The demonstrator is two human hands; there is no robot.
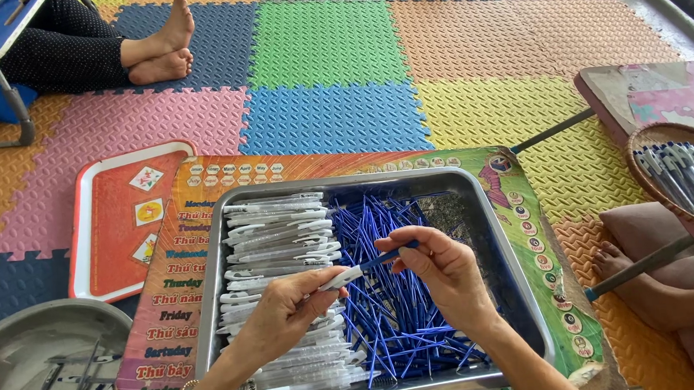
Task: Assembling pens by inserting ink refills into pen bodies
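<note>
A rectangular steel tray [478,185] rests on a small colourful table [531,230]. White pen barrels [271,226] lie stacked in its left half, and a heap of thin blue refills [389,315] fills its middle. My left hand [286,311] grips a white pen barrel [343,277] above the tray. My right hand [444,270] pinches a blue refill [385,258] whose tip is pushed into that barrel's open end.
A red plastic tray [118,221] lies left of the table. A round metal basin [13,353] with a few pen parts is at the bottom left. On the right, a wicker basket [675,169] of assembled pens sits on a pink table, with another person's foot [617,264] below. Someone else sits at the top left.
</note>
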